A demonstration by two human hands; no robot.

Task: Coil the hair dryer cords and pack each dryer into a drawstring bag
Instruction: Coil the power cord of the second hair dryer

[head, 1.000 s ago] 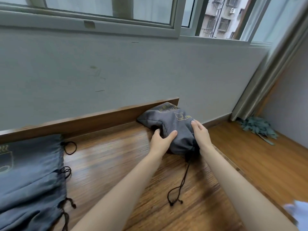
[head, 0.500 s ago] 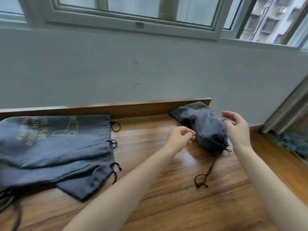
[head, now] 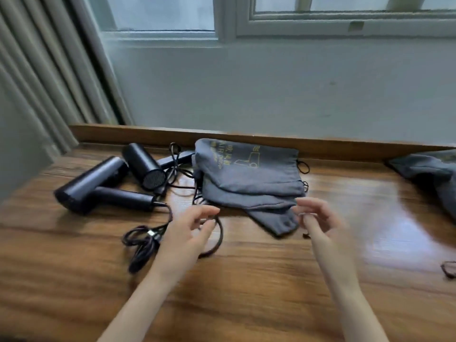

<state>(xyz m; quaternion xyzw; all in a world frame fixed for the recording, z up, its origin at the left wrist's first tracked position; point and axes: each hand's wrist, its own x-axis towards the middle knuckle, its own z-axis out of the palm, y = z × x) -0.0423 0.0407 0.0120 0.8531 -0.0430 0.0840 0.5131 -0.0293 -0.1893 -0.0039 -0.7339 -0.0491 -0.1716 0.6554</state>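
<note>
A second ago both hands were pressed on a full bag by the wall. Then they let go, and the view swung to the left. Now the full bag [head: 429,169] lies far off at the right edge of the worktop [head: 271,280], well apart from the hands. That looks like one dryer is packed and done. The left hand [head: 190,233] floats above a loop of the black cords [head: 145,240], with its fingers spread and bent a little, and it holds nothing. The right hand [head: 318,218] floats just by the corner of the pile of flat bags [head: 249,178], also loose and with nothing in it. Two dryers are still out. The near dryer [head: 98,186] lies on its side at the left, and the far dryer [head: 143,164] sits just behind it, close to the curtain [head: 49,82]. Their cords are in a messy heap between the dryers and the left hand. So the next job is likely to wind up one cord and then take a flat bag for that dryer.
</note>
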